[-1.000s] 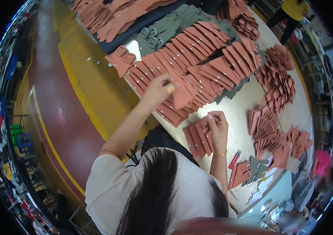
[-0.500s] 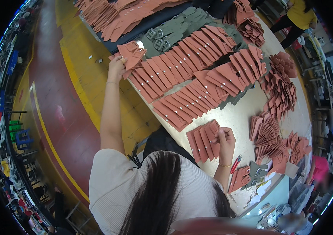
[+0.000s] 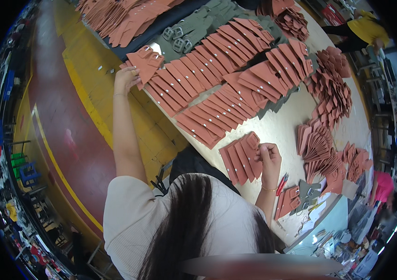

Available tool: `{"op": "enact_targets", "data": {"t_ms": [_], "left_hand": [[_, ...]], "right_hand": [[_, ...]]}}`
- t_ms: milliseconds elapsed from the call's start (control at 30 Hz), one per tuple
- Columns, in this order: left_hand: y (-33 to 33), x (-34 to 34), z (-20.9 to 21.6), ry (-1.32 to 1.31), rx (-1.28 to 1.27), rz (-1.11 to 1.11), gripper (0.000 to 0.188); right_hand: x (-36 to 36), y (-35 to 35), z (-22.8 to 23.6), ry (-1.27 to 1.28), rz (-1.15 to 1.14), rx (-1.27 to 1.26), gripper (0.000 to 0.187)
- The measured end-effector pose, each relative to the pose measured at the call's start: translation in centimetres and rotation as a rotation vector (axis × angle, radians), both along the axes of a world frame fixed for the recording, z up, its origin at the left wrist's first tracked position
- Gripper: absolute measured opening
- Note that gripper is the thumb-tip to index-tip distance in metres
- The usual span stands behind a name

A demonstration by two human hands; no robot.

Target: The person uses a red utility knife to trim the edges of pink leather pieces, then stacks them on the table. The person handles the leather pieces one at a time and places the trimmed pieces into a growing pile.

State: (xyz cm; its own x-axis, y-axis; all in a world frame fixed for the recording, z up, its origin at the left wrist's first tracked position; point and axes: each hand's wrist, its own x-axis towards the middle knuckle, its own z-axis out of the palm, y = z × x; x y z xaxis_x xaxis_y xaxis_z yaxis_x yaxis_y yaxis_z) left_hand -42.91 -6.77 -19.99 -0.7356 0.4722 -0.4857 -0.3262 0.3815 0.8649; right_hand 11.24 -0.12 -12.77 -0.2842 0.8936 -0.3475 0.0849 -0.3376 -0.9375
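Two hands are at work over one pale bench (image 3: 282, 126), taken here left to right. Left hand (image 3: 126, 77) is stretched to the far bench edge, fingers spread and resting on a small heap of terracotta leather pieces (image 3: 145, 60), apparently to steady or gather the top one; whether it grips any I cannot tell. To its right, overlapping rows of the same pieces (image 3: 217, 88) lie fanned like shingles, each metal stud left uncovered, likely so they can be checked and picked in order; roughly five rows, too many pieces to count singly. Grey-green buckled pieces (image 3: 194, 30) lie beyond them. Nearer the person, one short row of about six pieces (image 3: 240, 158) sits just beside the right hand (image 3: 269, 156), which is closed to a loose fist, pinching something too small to identify. Loose piles (image 3: 329, 88) occupy the right end.
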Motion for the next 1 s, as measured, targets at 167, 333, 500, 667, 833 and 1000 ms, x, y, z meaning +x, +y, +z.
{"op": "enact_targets", "data": {"t_ms": [167, 333, 500, 667, 833, 1000], "left_hand": [[-0.8, -1.0, -0.3, 0.031, 0.019, -0.075, 0.039], [-1.0, -1.9, 1.6, 0.157, -0.01, -0.159, 0.022], [-0.2, -0.7, 3.6, 0.619, -0.159, 0.0, 0.04], [1.9, 1.9, 6.6, 0.731, -0.081, -0.087, 0.045], [4.8, 6.0, 9.0, 0.757, -0.008, -0.227, 0.047], [6.3, 9.7, 10.0, 0.745, 0.007, -0.356, 0.05]], "right_hand": [[1.8, -0.5, -0.5, -0.078, -0.074, 0.014, 0.015], [5.7, -1.7, -2.3, -0.172, -0.153, 0.128, 0.012], [8.1, -4.2, -3.9, -0.492, -0.176, 0.212, 0.021], [7.2, -5.7, -4.6, -0.441, -0.204, 0.101, 0.031], [5.9, -5.6, -4.3, -0.684, -0.146, 0.254, 0.042], [4.7, -5.3, -4.3, -0.769, -0.131, 0.343, 0.044]]}}
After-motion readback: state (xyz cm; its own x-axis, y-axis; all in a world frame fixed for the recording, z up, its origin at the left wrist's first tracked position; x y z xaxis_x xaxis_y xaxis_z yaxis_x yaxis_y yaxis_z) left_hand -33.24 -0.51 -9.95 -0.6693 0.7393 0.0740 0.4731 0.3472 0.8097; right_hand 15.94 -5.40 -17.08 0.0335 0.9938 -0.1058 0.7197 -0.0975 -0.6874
